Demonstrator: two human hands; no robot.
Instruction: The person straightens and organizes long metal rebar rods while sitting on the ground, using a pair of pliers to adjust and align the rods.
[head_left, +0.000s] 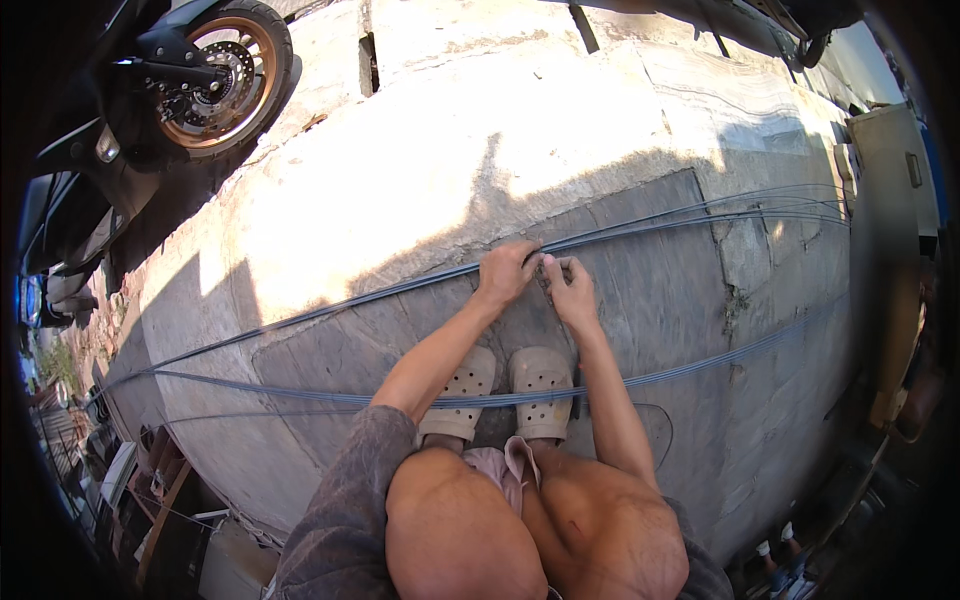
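Note:
My left hand (509, 270) is closed around a bundle of thin dark wires (420, 280) that runs slantwise over the paving from the lower left to the upper right. Close beside it, my right hand (571, 289) has thumb and forefinger pinched near the bundle; whatever lies between the fingertips is too small to make out. A second bundle of blue-grey wires (690, 369) passes below my hands, across the fronts of my beige clogs (540, 382). The two bundles meet at the far left. A single loose wire curves out beside my right forearm.
A motorcycle wheel (274, 75) with a copper-coloured rim stands at the upper left. A pale cabinet (885, 161) is at the right edge, near the wires' ends. Boards and mixed scrap (161, 517) lie at the lower left. Slots cut into the sunlit concrete (367, 64) show at the top.

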